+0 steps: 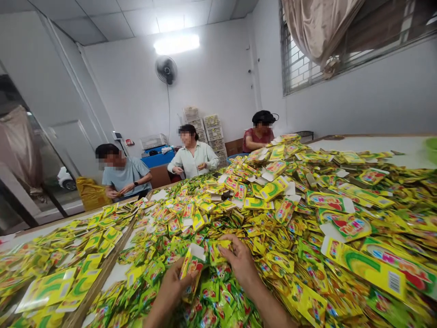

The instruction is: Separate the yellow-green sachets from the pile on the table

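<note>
Head view. Left hand, at 7 o'clock and closest to the lens, grasps a folded card. The thumb is on the card's printed yellow-green face, the fingers are behind it, and its white flap points up. Right hand, at 6 o'clock, lies palm down with its fingertips closed on a yellow sachet. The sachet rests on top of the heap, just beside the card at its 2 o'clock. The sachet heap covers the counter from 6 o'clock to 3 o'clock, and both hands rest on it. Larger flat cards lie on the adjoining counter section at 8 o'clock. Three seated co-workers work at the far counter edge between 10 and 1 o'clock. A wall fan is mounted at 11 o'clock. A barred window is at 2 o'clock.
</note>
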`<act>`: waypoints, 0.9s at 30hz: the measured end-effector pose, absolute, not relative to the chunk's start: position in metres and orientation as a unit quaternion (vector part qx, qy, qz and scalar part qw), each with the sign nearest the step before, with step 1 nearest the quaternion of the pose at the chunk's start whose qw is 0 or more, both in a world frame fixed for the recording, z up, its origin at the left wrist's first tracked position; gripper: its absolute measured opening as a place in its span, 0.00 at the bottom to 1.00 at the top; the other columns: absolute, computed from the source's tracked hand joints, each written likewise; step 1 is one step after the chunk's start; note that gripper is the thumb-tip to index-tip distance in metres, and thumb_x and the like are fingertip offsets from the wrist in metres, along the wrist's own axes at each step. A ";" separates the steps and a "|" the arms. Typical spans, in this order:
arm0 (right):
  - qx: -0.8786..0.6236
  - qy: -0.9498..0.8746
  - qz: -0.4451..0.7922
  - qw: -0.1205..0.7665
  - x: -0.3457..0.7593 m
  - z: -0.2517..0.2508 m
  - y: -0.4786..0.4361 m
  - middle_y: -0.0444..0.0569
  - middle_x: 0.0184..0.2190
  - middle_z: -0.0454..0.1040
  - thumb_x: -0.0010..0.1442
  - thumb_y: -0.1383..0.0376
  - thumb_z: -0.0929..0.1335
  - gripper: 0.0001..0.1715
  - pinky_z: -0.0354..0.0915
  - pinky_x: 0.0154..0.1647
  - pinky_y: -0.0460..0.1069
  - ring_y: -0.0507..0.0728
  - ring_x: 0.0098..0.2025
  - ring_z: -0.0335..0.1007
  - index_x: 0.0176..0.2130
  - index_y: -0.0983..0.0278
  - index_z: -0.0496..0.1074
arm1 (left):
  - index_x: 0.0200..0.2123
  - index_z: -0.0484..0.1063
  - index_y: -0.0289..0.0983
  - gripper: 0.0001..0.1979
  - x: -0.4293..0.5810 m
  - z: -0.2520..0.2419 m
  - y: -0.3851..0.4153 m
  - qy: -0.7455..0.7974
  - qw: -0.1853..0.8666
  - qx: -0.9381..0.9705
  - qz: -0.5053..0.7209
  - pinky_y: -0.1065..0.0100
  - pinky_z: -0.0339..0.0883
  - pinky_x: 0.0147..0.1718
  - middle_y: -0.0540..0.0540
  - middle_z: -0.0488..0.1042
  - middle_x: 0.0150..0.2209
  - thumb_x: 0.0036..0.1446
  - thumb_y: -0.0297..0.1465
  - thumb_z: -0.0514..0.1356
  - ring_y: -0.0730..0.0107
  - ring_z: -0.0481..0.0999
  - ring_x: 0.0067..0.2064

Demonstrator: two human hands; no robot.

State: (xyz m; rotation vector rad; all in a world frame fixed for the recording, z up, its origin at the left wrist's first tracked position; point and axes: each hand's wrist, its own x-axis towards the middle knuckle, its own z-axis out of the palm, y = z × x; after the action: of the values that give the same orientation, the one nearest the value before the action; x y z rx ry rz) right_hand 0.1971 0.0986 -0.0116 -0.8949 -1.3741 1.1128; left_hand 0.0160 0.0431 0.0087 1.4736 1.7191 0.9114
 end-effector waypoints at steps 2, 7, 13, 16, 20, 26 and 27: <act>-0.372 -0.597 0.462 0.541 0.197 -0.009 0.097 0.40 0.23 0.59 0.52 0.60 0.64 0.12 0.56 0.27 0.44 0.51 0.25 0.55 0.37 0.63 0.66 | 0.43 0.70 0.35 0.21 0.026 0.003 0.031 0.582 0.442 0.553 0.399 0.67 0.67 0.41 0.45 0.77 0.39 0.46 0.40 0.60 0.60 0.74 0.42; -0.396 -0.654 0.447 0.464 0.197 -0.008 0.093 0.39 0.23 0.60 0.50 0.65 0.65 0.08 0.53 0.27 0.43 0.49 0.24 0.53 0.34 0.61 0.69 | 0.39 0.72 0.36 0.21 0.037 -0.011 0.021 0.526 0.536 0.471 0.463 0.64 0.68 0.38 0.43 0.77 0.39 0.42 0.40 0.64 0.58 0.75 0.40; -0.388 -0.713 0.460 0.359 0.205 -0.009 0.095 0.39 0.21 0.62 0.49 0.65 0.67 0.07 0.52 0.24 0.43 0.49 0.22 0.55 0.32 0.61 0.72 | 0.37 0.72 0.35 0.17 0.029 -0.018 0.020 0.511 0.558 0.468 0.457 0.64 0.67 0.39 0.43 0.78 0.37 0.45 0.38 0.64 0.60 0.75 0.38; -0.404 -0.721 0.442 0.350 0.203 -0.006 0.094 0.41 0.23 0.64 0.50 0.66 0.66 0.08 0.53 0.26 0.44 0.50 0.25 0.57 0.33 0.61 0.73 | 0.39 0.72 0.35 0.17 0.029 -0.015 0.018 0.490 0.584 0.471 0.443 0.65 0.67 0.38 0.44 0.77 0.37 0.46 0.37 0.63 0.62 0.74 0.37; -0.393 -0.742 0.387 0.382 0.193 -0.005 0.087 0.43 0.32 0.70 0.51 0.69 0.66 0.10 0.56 0.35 0.45 0.53 0.33 0.63 0.35 0.60 0.72 | 0.38 0.73 0.34 0.16 0.031 -0.013 0.017 0.498 0.581 0.466 0.444 0.69 0.66 0.33 0.45 0.77 0.34 0.44 0.36 0.64 0.66 0.74 0.33; -0.386 -0.755 0.326 0.418 0.181 -0.015 0.080 0.47 0.40 0.71 0.52 0.70 0.65 0.18 0.60 0.43 0.48 0.56 0.42 0.65 0.44 0.62 0.67 | 0.38 0.73 0.33 0.19 0.034 -0.018 0.020 0.502 0.595 0.394 0.490 0.70 0.65 0.27 0.48 0.76 0.25 0.43 0.38 0.65 0.70 0.72 0.25; -0.393 -0.754 0.314 0.423 0.180 -0.015 0.079 0.48 0.42 0.71 0.53 0.70 0.65 0.18 0.59 0.45 0.49 0.57 0.44 0.65 0.45 0.62 0.67 | 0.38 0.73 0.33 0.19 0.034 -0.019 0.021 0.498 0.598 0.390 0.491 0.71 0.65 0.26 0.48 0.76 0.25 0.44 0.37 0.65 0.71 0.72 0.25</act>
State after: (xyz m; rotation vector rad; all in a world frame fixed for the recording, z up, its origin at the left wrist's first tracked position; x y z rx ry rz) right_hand 0.1805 0.0791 -0.0153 -0.9834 -1.8870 0.7854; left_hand 0.0341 0.0207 -0.0186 0.9058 1.1562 1.1402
